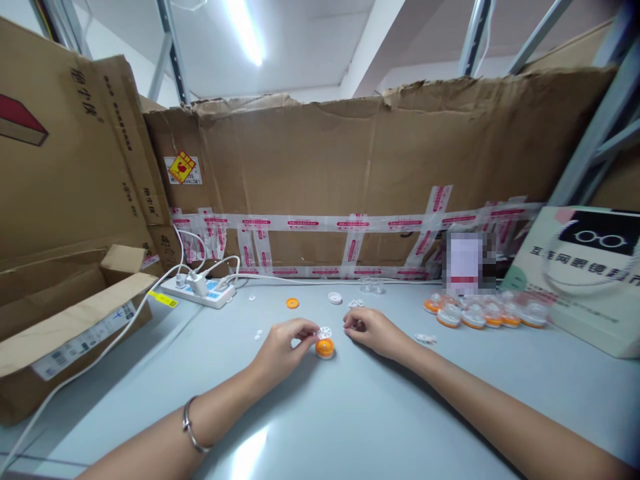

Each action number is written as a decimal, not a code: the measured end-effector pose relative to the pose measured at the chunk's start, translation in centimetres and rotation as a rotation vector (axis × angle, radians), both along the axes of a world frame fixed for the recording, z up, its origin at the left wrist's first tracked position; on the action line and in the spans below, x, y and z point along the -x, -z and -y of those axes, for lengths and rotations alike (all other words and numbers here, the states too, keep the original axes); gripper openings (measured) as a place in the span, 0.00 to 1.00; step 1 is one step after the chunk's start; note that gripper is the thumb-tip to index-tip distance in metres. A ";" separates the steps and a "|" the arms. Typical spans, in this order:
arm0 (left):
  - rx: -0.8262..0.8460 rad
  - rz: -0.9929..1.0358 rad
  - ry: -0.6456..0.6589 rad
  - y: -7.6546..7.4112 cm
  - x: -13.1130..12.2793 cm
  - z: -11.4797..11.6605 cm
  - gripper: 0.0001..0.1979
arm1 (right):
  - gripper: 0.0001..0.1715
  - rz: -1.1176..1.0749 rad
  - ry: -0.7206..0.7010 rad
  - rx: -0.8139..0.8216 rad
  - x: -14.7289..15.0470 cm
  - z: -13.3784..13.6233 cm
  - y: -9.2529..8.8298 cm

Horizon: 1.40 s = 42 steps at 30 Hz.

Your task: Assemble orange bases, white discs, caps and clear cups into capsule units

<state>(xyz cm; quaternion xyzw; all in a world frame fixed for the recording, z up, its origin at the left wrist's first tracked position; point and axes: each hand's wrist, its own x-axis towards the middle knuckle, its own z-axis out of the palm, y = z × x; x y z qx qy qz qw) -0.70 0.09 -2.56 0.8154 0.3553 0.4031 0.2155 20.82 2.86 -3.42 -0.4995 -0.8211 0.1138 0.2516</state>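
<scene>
Between my hands an orange round case (325, 349) sits on the grey-blue table. My left hand (291, 341) pinches a small white perforated disc (325, 332) just above the case. To the right of it, my right hand (369, 330) rests by the table with its fingers curled together; whatever they may hold is too small to make out. Behind the hands lie an orange ring (293, 303), a white round part (335, 298) and small white pieces (356, 303). Tiny white bits (258, 335) are left of my left hand.
A power strip (200, 290) with cables and an open cardboard box (75, 320) stand at the left. Several clear-domed orange and white cases (483, 312) are at the right, before a pale box (575, 280). Flat white pieces (425, 339) lie beside my right forearm. Cardboard (310, 160) walls the back.
</scene>
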 end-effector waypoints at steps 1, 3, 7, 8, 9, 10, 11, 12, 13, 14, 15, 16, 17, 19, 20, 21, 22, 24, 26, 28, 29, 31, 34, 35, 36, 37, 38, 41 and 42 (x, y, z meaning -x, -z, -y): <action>-0.001 -0.002 0.001 0.0 0.0 0.0 0.04 | 0.08 0.004 -0.001 0.002 0.0 0.0 0.0; -0.003 -0.003 0.005 0.0 0.0 0.0 0.05 | 0.10 0.016 0.002 0.000 0.0 0.2 -0.1; 0.022 0.003 0.018 -0.1 0.0 0.1 0.05 | 0.10 0.005 0.047 -0.031 0.4 0.7 -0.2; 0.034 0.009 0.022 -0.1 -0.1 0.1 0.05 | 0.10 -0.008 0.051 -0.040 0.5 0.8 -0.2; 0.046 0.017 0.025 -0.1 -0.1 0.2 0.05 | 0.10 -0.024 0.047 -0.047 0.6 0.9 -0.2; 0.059 0.025 0.030 0.0 -0.1 0.2 0.05 | 0.09 -0.045 0.039 -0.053 0.7 0.9 -0.2; 0.067 0.032 0.034 0.0 -0.1 0.1 0.05 | 0.09 -0.068 0.030 -0.057 0.7 0.9 -0.3; 0.072 0.038 0.035 0.1 -0.1 0.1 0.05 | 0.08 -0.088 0.026 -0.061 0.7 0.9 -0.3; 0.074 0.043 0.034 0.2 -0.1 0.1 0.05 | 0.08 -0.123 0.020 -0.063 0.7 0.9 -0.4; 0.073 0.046 0.033 0.3 -0.1 0.1 0.06 | 0.08 -0.181 0.007 -0.063 0.8 0.9 -0.5; 0.072 0.048 0.032 0.3 -0.1 0.1 0.07 | 0.08 -0.260 -0.016 -0.058 0.8 1.0 -0.6; 0.071 0.050 0.031 0.4 -0.1 0.0 0.07 | 0.07 -0.353 -0.046 -0.048 1.0 1.1 -0.7; 0.070 0.050 0.033 0.4 -0.1 0.0 0.08 | 0.07 -0.452 -0.080 -0.032 1.1 1.2 -0.7; 0.069 0.046 0.036 0.4 -0.1 0.0 0.09 | 0.07 -0.606 -0.140 0.020 1.6 1.6 -0.8; 0.069 0.043 0.039 0.3 -0.1 0.1 0.09 | 0.07 -0.638 -0.160 0.051 1.9 1.8 -0.7; 0.067 0.041 0.045 0.2 -0.1 0.1 0.09 | 0.07 -0.655 -0.175 0.079 2.2 2.0 -0.7; 0.067 0.039 0.054 0.1 -0.1 0.1 0.09 | 0.08 -0.666 -0.189 0.102 2.5 2.2 -0.6; 0.065 0.042 0.071 0.0 -0.2 0.2 0.09 | 0.08 -0.686 -0.203 0.134 2.9 2.6 -0.4; 0.066 0.052 0.071 -0.1 -0.2 0.2 0.09 | 0.08 -0.715 -0.189 0.150 3.2 2.8 -0.3; 0.071 0.065 0.062 -0.1 -0.1 0.2 0.10 | 0.07 -0.737 -0.162 0.169 3.4 3.0 -0.3; 0.072 0.070 0.060 -0.1 -0.1 0.2 0.11 | 0.07 -0.742 -0.152 0.175 3.4 3.1 -0.4; 0.065 0.074 0.069 0.0 -0.1 0.2 0.10 | 0.08 -0.737 -0.155 0.173 3.4 3.2 -0.7; 0.043 0.091 0.080 0.0 -0.1 0.2 0.09 | 0.08 -0.723 -0.187 0.168 3.4 3.2 -1.0; 0.036 0.099 0.080 0.0 -0.1 0.2 0.09 | 0.08 -0.723 -0.192 0.170 3.4 3.2 -1.0; 0.032 0.105 0.080 0.0 -0.1 0.2 0.09 | 0.08 -0.728 -0.192 0.173 3.3 3.2 -1.1; 0.028 0.111 0.079 0.0 -0.1 0.2 0.08 | 0.08 -0.738 -0.190 0.173 3.3 3.2 -1.1; 0.023 0.115 0.077 0.0 -0.1 0.1 0.08 | 0.08 -0.748 -0.191 0.172 3.3 3.1 -1.1; 0.013 0.120 0.057 0.1 0.0 0.1 0.08 | 0.07 -0.756 -0.196 0.177 3.2 3.1 -1.2; 0.010 0.120 0.050 0.2 0.0 0.1 0.08 | 0.07 -0.745 -0.200 0.183 3.2 3.1 -1.3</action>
